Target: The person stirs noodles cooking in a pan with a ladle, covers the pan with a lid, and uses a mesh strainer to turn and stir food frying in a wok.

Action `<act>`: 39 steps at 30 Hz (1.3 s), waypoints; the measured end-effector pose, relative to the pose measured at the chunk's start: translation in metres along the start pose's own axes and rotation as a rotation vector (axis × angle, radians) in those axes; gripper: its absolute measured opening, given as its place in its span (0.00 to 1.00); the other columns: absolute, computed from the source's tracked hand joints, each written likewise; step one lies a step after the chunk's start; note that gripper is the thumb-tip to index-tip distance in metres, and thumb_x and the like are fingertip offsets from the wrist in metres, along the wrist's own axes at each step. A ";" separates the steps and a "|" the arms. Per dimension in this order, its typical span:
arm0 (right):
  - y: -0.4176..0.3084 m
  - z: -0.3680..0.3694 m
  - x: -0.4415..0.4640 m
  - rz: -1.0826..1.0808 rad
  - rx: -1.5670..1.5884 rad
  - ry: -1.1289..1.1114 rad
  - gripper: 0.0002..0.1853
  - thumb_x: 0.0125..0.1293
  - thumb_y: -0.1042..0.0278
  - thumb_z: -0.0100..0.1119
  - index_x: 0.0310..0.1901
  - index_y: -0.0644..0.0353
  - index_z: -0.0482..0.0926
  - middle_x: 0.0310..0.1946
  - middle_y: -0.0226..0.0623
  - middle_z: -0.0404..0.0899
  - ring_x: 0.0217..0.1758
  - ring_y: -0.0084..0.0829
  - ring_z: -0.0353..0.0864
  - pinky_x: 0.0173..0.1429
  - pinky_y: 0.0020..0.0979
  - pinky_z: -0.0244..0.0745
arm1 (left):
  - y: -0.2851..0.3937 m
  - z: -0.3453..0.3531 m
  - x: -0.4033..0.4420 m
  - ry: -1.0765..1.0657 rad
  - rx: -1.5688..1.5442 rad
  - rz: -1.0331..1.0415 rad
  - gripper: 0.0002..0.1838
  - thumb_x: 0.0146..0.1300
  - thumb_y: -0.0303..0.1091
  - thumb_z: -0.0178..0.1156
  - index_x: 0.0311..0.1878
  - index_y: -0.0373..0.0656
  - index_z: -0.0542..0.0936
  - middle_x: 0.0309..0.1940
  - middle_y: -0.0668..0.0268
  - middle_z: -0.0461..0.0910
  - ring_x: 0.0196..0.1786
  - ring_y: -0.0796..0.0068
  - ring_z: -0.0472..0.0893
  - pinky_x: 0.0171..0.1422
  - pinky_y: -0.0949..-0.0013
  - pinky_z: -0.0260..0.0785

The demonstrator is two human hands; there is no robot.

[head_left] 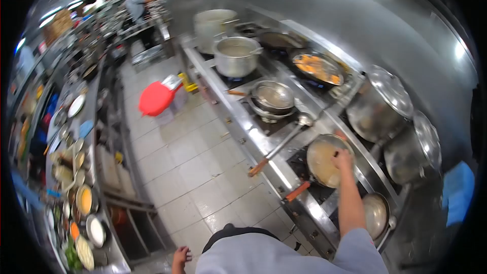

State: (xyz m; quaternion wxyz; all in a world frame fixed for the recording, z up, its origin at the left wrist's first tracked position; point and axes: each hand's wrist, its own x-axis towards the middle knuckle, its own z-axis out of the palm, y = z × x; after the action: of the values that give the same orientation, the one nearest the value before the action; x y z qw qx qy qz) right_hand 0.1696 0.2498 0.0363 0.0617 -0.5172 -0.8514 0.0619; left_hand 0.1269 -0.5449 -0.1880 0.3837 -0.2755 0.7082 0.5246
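Note:
My right hand (343,160) reaches over a round pan (312,148) of pale brownish liquid on the stove. Its fingers are closed, with a small dark bit showing at their tips; I cannot make out what they hold. The pan's red-brown handle (298,192) points toward the stove's front edge. Down at my side, over the floor, hangs my left hand (181,255), its fingers loosely apart and nothing in them. Just in front of my right forearm sits a second pan (374,216) of pale liquid.
A long-handled ladle (282,143) lies across the stove edge. Beyond it stand stacked pans (272,97), a big pot (236,57) and a pan of orange food (317,68). Lidded pots (378,104) line the wall. A red-lidded bin (158,98) stands on the floor; a person (136,6) is far off.

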 end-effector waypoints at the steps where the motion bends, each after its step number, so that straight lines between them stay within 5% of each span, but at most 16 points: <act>1: -0.013 -0.017 -0.007 -0.005 -0.102 -0.031 0.23 0.47 0.57 0.64 0.50 0.45 0.78 0.50 0.46 0.72 0.55 0.46 0.73 0.61 0.43 0.68 | 0.005 0.005 0.003 -0.021 -0.035 0.027 0.19 0.63 0.42 0.58 0.53 0.43 0.72 0.38 0.64 0.79 0.28 0.66 0.79 0.28 0.62 0.74; 4: -0.029 -0.022 -0.004 -0.222 -0.073 0.086 0.34 0.48 0.58 0.65 0.61 0.48 0.70 0.60 0.47 0.69 0.63 0.47 0.67 0.65 0.43 0.65 | 0.056 0.039 -0.032 -0.024 0.124 0.137 0.29 0.60 0.47 0.61 0.60 0.40 0.71 0.53 0.60 0.76 0.54 0.65 0.75 0.52 0.63 0.72; 6: -0.028 -0.001 0.015 -0.426 0.170 0.121 0.35 0.53 0.64 0.63 0.64 0.53 0.65 0.58 0.45 0.70 0.62 0.44 0.69 0.64 0.40 0.65 | 0.063 0.060 -0.030 -0.062 0.204 0.297 0.33 0.58 0.52 0.62 0.61 0.40 0.72 0.59 0.58 0.73 0.63 0.63 0.70 0.66 0.66 0.60; 8: -0.056 0.010 0.025 -0.590 0.302 0.162 0.33 0.55 0.66 0.62 0.65 0.54 0.65 0.57 0.43 0.72 0.60 0.40 0.71 0.61 0.38 0.68 | 0.055 0.084 -0.016 -0.126 0.204 0.388 0.30 0.57 0.53 0.62 0.57 0.43 0.76 0.56 0.59 0.75 0.60 0.66 0.72 0.64 0.66 0.62; 10: -0.116 -0.037 -0.012 -0.380 0.782 -0.471 0.29 0.60 0.67 0.58 0.64 0.54 0.65 0.51 0.36 0.75 0.51 0.31 0.76 0.53 0.31 0.72 | 0.052 0.089 -0.009 -0.132 0.229 0.418 0.29 0.57 0.54 0.62 0.56 0.44 0.77 0.54 0.60 0.77 0.58 0.67 0.73 0.63 0.67 0.63; 11: -0.144 -0.043 -0.022 -0.394 0.781 -0.477 0.29 0.60 0.67 0.58 0.64 0.54 0.65 0.51 0.36 0.75 0.51 0.31 0.76 0.53 0.31 0.72 | 0.054 0.087 -0.004 -0.140 0.211 0.354 0.28 0.57 0.54 0.62 0.55 0.45 0.77 0.51 0.61 0.78 0.56 0.69 0.74 0.62 0.68 0.64; 13: -0.192 -0.051 -0.040 -0.455 0.906 -0.829 0.27 0.64 0.66 0.56 0.64 0.55 0.64 0.47 0.34 0.76 0.43 0.24 0.77 0.45 0.26 0.73 | 0.048 0.078 0.018 -0.149 0.191 0.292 0.27 0.57 0.55 0.62 0.54 0.46 0.78 0.49 0.62 0.80 0.53 0.70 0.76 0.60 0.69 0.65; 18: -0.293 -0.015 -0.047 -0.554 0.934 -1.111 0.28 0.69 0.56 0.51 0.65 0.59 0.61 0.48 0.41 0.77 0.45 0.32 0.80 0.44 0.30 0.75 | 0.034 0.030 0.051 -0.143 0.047 0.137 0.27 0.59 0.57 0.58 0.54 0.47 0.78 0.43 0.67 0.81 0.46 0.72 0.78 0.49 0.68 0.71; 23: -0.377 0.045 -0.028 -0.201 1.478 -1.150 0.38 0.69 0.39 0.41 0.70 0.60 0.50 0.59 0.54 0.66 0.54 0.44 0.75 0.53 0.39 0.73 | 0.029 -0.039 0.085 -0.059 0.317 0.091 0.24 0.60 0.49 0.57 0.54 0.45 0.77 0.42 0.68 0.81 0.43 0.70 0.78 0.45 0.67 0.73; 26: -0.423 0.062 -0.035 -0.007 1.771 -0.894 0.45 0.66 0.33 0.40 0.70 0.64 0.44 0.62 0.55 0.62 0.57 0.46 0.72 0.57 0.42 0.72 | 0.052 -0.091 0.096 -0.132 0.707 0.485 0.21 0.59 0.45 0.59 0.52 0.44 0.78 0.38 0.65 0.82 0.40 0.69 0.80 0.44 0.68 0.73; 29: -0.449 0.087 -0.050 0.184 2.045 -0.669 0.50 0.61 0.27 0.41 0.70 0.63 0.44 0.58 0.51 0.68 0.58 0.45 0.72 0.55 0.42 0.72 | 0.101 -0.123 0.106 -0.031 0.304 0.016 0.14 0.59 0.39 0.61 0.44 0.41 0.79 0.33 0.62 0.80 0.30 0.69 0.78 0.30 0.64 0.73; 35: -0.475 0.085 -0.023 0.324 2.259 -0.580 0.58 0.56 0.25 0.47 0.71 0.63 0.33 0.59 0.52 0.67 0.58 0.50 0.72 0.59 0.45 0.68 | 0.181 -0.184 0.225 -0.016 0.163 -0.050 0.12 0.62 0.39 0.58 0.44 0.42 0.75 0.29 0.64 0.77 0.22 0.71 0.73 0.21 0.66 0.64; 37: -0.503 0.059 -0.012 0.557 2.376 -0.544 0.47 0.59 0.32 0.52 0.66 0.66 0.53 0.55 0.51 0.72 0.57 0.49 0.73 0.58 0.47 0.69 | 0.228 -0.177 0.249 -0.012 0.123 0.105 0.13 0.63 0.39 0.56 0.47 0.43 0.73 0.31 0.63 0.77 0.24 0.71 0.73 0.20 0.67 0.64; 39: -0.515 0.080 0.016 0.323 2.464 -0.470 0.24 0.65 0.49 0.56 0.47 0.64 0.69 0.47 0.47 0.77 0.53 0.44 0.77 0.54 0.46 0.72 | 0.276 -0.158 0.272 -0.026 0.081 0.107 0.13 0.64 0.39 0.53 0.49 0.44 0.71 0.35 0.61 0.77 0.25 0.67 0.75 0.21 0.64 0.66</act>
State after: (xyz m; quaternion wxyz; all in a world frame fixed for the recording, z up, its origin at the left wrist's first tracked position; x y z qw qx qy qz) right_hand -0.3006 0.0255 0.0456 0.3406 -0.1913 -0.1471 0.9087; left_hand -0.2823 -0.6105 -0.2430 0.3748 -0.2147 0.7376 0.5190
